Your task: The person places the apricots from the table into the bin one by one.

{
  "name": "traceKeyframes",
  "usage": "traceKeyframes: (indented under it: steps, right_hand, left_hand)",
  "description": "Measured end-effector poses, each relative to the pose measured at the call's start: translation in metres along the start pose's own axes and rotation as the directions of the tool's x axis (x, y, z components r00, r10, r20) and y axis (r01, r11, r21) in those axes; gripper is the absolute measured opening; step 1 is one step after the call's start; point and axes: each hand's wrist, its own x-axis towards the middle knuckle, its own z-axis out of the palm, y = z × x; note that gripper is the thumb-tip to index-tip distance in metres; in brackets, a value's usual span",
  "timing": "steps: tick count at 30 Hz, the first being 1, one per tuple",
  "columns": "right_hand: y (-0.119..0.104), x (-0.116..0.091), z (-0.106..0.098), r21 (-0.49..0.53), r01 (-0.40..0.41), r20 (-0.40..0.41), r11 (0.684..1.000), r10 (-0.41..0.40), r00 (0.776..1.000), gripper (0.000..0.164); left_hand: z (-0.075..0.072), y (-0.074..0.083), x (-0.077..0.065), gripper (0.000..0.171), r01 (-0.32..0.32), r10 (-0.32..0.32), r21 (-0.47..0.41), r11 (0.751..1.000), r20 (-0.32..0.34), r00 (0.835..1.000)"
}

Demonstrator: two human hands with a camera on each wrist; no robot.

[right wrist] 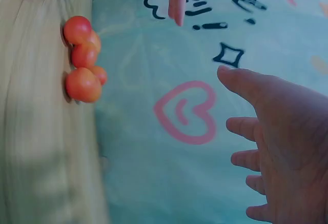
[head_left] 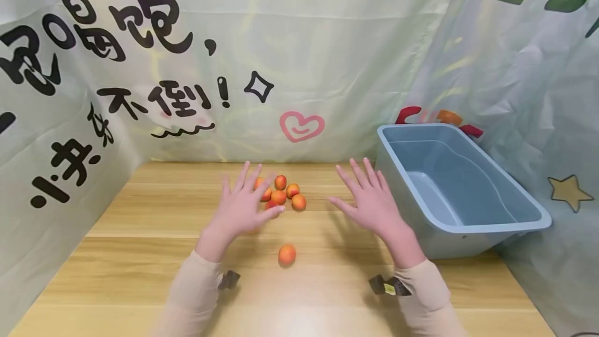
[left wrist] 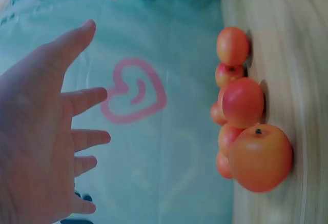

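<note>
My left hand point(head_left: 239, 211) hovers over the left side of a cluster of small orange-red fruits point(head_left: 278, 197), its fingers spread, partly covering them in the head view. They look like apricots or little apples; I cannot tell which. Nearer to me lies a single orange-red fruit point(head_left: 287, 255), apart from the others. To the right of the cluster, my right hand point(head_left: 374, 206) is raised above the table, fingers spread and nothing in it. In the left wrist view, the left palm point(left wrist: 36, 137) holds nothing, and several fruits point(left wrist: 260, 157) sit beyond it on the wood.
A deep blue-grey plastic tub point(head_left: 414, 186) stands at the right of the wooden table point(head_left: 140, 254), close beside my right hand. Its visible inside holds nothing. Printed cloth point(head_left: 355, 66) hangs behind the table and along both sides. Each wrist wears a small dark device.
</note>
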Motion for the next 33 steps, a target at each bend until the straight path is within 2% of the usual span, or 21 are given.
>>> traceKeyframes:
  steps: [4, 7, 12, 17, 21, 23, 27, 29, 33]
  right_hand:
    - [0.004, -0.022, -0.019, -0.061, 0.06, -0.043, 0.996, -0.063, 0.997, 0.078]
    - [0.008, -0.038, -0.031, -0.082, 0.117, -0.073, 0.99, -0.123, 0.99, 0.077]
    - [0.026, -0.058, -0.045, -0.124, 0.185, -0.118, 0.975, -0.2, 0.973, 0.077]
    - [0.051, -0.069, -0.053, -0.174, 0.159, -0.148, 0.972, -0.185, 0.972, 0.079]
    - [0.062, -0.075, -0.052, -0.173, 0.127, -0.16, 0.977, -0.155, 0.975, 0.08]
    - [0.065, -0.078, -0.051, -0.157, 0.114, -0.156, 0.981, -0.139, 0.978, 0.08]
    - [0.069, -0.082, -0.052, -0.127, 0.07, -0.121, 0.989, -0.085, 0.989, 0.079]
    - [0.071, -0.082, -0.053, -0.126, 0.052, -0.097, 0.991, -0.064, 0.993, 0.078]
    - [0.071, -0.08, -0.053, -0.145, 0.043, -0.055, 0.989, -0.052, 0.997, 0.079]
  left_hand:
    - [-0.001, 0.01, -0.009, 0.078, -0.127, 0.127, 0.034, 0.991, -0.001, 0.992]
    - [0.001, 0.016, -0.016, 0.078, -0.226, 0.227, 0.073, 0.971, 0.001, 0.974]
    - [0.007, 0.027, -0.026, 0.076, -0.375, 0.372, 0.106, 0.921, 0.051, 0.927]
    - [0.015, 0.037, -0.036, 0.074, -0.479, 0.467, 0.097, 0.873, 0.121, 0.876]
    - [0.02, 0.041, -0.041, 0.074, -0.522, 0.502, 0.119, 0.844, 0.167, 0.849]
    - [0.024, 0.042, -0.043, 0.073, -0.534, 0.502, 0.127, 0.836, 0.215, 0.838]
    - [0.029, 0.042, -0.046, 0.073, -0.533, 0.483, 0.106, 0.839, 0.306, 0.82]
    - [0.031, 0.042, -0.048, 0.073, -0.524, 0.474, 0.092, 0.846, 0.32, 0.821]
    - [0.036, 0.04, -0.052, 0.067, -0.51, 0.471, 0.071, 0.857, 0.293, 0.832]
